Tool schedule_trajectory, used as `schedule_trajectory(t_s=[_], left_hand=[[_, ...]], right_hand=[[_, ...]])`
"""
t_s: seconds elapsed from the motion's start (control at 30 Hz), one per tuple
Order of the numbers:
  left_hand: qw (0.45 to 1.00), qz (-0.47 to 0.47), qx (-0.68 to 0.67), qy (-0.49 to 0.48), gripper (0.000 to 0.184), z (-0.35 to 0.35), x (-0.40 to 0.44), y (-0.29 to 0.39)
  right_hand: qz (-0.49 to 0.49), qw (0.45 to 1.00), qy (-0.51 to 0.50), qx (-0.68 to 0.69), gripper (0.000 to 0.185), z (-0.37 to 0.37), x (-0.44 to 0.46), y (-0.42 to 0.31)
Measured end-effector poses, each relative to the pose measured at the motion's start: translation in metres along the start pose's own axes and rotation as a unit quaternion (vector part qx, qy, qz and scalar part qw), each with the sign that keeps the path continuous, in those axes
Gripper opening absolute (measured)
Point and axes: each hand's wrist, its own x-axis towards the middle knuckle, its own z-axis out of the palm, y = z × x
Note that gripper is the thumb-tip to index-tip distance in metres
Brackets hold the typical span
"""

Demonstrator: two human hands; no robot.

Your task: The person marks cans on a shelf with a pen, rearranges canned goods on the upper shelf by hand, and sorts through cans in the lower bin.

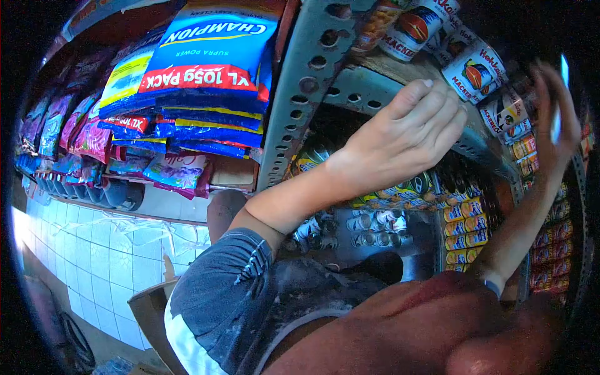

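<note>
In the head view, the left hand reaches across from the left, its forearm slanting upward from a blue-grey sleeve. Its fingers are bent and close together; whether they grip anything cannot be told. The right hand is held upright at the far right, fingers pointing up, smeared by blur, so its grasp cannot be told either.

Between and above the hands is a group of white cylindrical mackerel cans with red lettering and fish pictures. The nearest stands just beyond the left hand's fingers; others sit beside the right hand, partly covered by it. Left of this row, above the left hand, a light wooden shelf board shows.

A grey-green metal post punched with holes rises left of the left hand, separating it from a stack of shiny blue, red and yellow plastic detergent packets. The left forearm blocks part of the lower shelving. Below the left hand are silver cans; below and between both hands, stacked yellow-and-orange cans. Far lower left lies a white tiled floor.
</note>
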Motion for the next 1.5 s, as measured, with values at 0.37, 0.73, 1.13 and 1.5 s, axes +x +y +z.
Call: schedule_trajectory(t_s=[0.37, 0.73, 1.13, 1.5], left_hand=[[1.0, -0.006, 0.02, 0.021, 0.061, 0.005, 0.0, 0.001], [1.0, -0.005, 0.009, 0.009, 0.063, 0.003, -0.001, 0.001], [1.0, -0.003, -0.011, -0.018, 0.07, 0.001, -0.002, 0.0], [0.999, 0.019, -0.043, 0.006, 0.062, 0.003, -0.001, -0.004]], right_hand=[[0.183, 0.909, -0.373, -0.011, 0.076, 0.068, 0.123, -0.015], [0.286, 0.89, -0.352, 0.043, 0.096, 0.096, 0.123, 0.008], [0.169, 0.93, -0.269, -0.185, 0.06, 0.022, 0.096, -0.043], [0.222, 0.973, 0.049, -0.026, 0.025, -0.13, -0.196, -0.067]])
